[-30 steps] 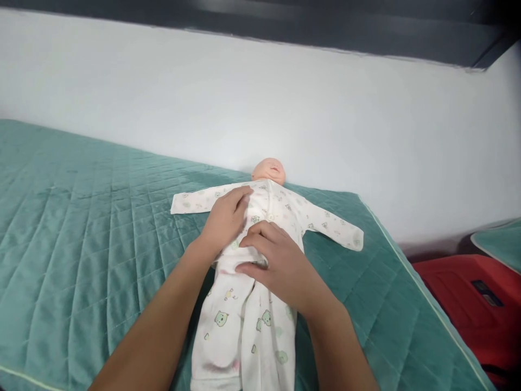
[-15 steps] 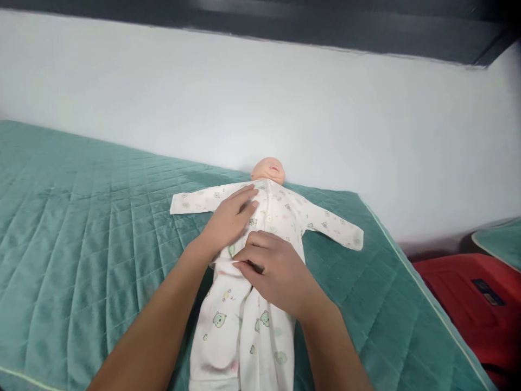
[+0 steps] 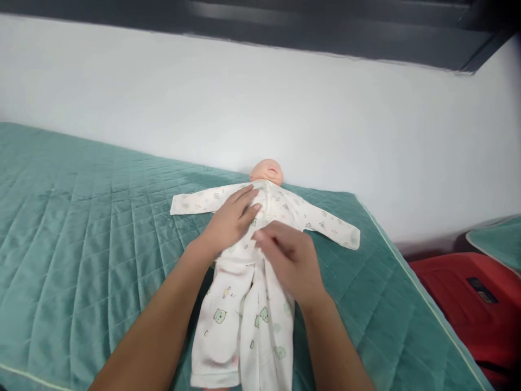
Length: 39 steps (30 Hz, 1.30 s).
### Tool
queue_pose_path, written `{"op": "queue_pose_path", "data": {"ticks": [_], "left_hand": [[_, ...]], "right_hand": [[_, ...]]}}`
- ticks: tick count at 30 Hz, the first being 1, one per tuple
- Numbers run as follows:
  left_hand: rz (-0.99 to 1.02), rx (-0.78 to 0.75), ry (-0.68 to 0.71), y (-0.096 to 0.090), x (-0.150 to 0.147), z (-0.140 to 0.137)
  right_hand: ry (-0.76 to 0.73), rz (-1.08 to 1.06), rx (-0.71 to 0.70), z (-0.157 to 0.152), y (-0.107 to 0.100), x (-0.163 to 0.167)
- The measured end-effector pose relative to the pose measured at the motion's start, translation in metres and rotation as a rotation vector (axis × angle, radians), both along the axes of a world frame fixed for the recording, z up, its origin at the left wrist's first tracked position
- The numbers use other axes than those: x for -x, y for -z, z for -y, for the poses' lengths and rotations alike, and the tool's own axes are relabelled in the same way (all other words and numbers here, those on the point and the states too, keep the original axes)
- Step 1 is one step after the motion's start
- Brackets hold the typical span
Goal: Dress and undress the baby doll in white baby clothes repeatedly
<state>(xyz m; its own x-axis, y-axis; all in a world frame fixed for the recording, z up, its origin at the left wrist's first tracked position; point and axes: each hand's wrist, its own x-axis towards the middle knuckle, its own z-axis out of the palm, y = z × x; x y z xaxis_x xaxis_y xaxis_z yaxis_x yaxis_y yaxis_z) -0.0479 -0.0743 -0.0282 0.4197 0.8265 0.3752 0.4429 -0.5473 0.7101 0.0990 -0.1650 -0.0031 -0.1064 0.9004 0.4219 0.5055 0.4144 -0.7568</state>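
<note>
A baby doll [image 3: 266,171] lies on its back, dressed in a white long-sleeved top [image 3: 285,203] and white trousers [image 3: 222,326] with small green animal prints. Its sleeves stretch out to both sides. Flat on the left side of the chest rests my left hand [image 3: 232,220], fingers extended. Over the belly, near the waist, is my right hand [image 3: 291,260], its fingers curled and slightly blurred. Whether anything is between those fingertips cannot be seen. The top's hem meets the trousers' waist, partly covered by my right hand.
Under the doll spreads a green quilted cover [image 3: 122,239] with a pale piped edge on the right. A white wall [image 3: 260,103] rises behind the doll's head, below a dark beam [image 3: 285,32]. Off the right edge stands a red plastic chair or stool [image 3: 464,293].
My right hand has lifted from the top's hem and moved up and to the right. The hem now lies flatter over the waist. My left hand stays on the chest.
</note>
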Motion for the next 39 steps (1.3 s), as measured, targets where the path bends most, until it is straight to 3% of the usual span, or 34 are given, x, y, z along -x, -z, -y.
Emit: {"op": "queue_pose_path", "data": {"ticks": [2,4,10,16,19,22,25,27,29,32,35,39], "left_hand": [[0.018,0.002,-0.015,0.004,0.0,0.001],[0.047,0.016,-0.026,0.009,0.002,0.004],[0.117,0.105,0.016,0.027,0.023,0.039],[0.085,0.188,0.12,0.045,0.059,0.099],[0.11,0.104,-0.043,0.06,0.076,0.098],[0.026,-0.046,-0.329,0.072,0.093,0.069],[-0.195,-0.064,-0.572,0.075,0.108,0.032],[-0.341,-0.013,-0.66,0.073,0.114,0.012],[-0.452,0.031,-0.685,0.069,0.117,-0.002],[-0.527,0.048,-0.679,0.066,0.118,-0.017],[-0.499,0.036,-0.683,0.065,0.12,-0.025],[-0.459,0.037,-0.7,0.064,0.124,-0.031]], "right_hand": [[0.164,-0.162,-0.01,-0.003,0.005,-0.006],[0.222,-0.304,0.019,-0.003,0.01,-0.01],[-0.032,-0.417,0.193,0.024,0.031,-0.011],[0.014,-0.725,0.177,0.062,0.059,-0.021],[0.089,-0.819,0.18,0.069,0.068,-0.038],[0.303,-0.641,0.13,0.066,0.073,-0.069],[0.586,-0.181,0.062,0.054,0.077,-0.112],[0.709,0.186,0.05,0.043,0.079,-0.14],[0.793,0.457,0.103,0.031,0.08,-0.161],[0.849,0.677,0.252,0.016,0.081,-0.178],[0.826,0.773,0.346,0.004,0.082,-0.183],[0.775,0.806,0.352,-0.004,0.085,-0.188]]}}
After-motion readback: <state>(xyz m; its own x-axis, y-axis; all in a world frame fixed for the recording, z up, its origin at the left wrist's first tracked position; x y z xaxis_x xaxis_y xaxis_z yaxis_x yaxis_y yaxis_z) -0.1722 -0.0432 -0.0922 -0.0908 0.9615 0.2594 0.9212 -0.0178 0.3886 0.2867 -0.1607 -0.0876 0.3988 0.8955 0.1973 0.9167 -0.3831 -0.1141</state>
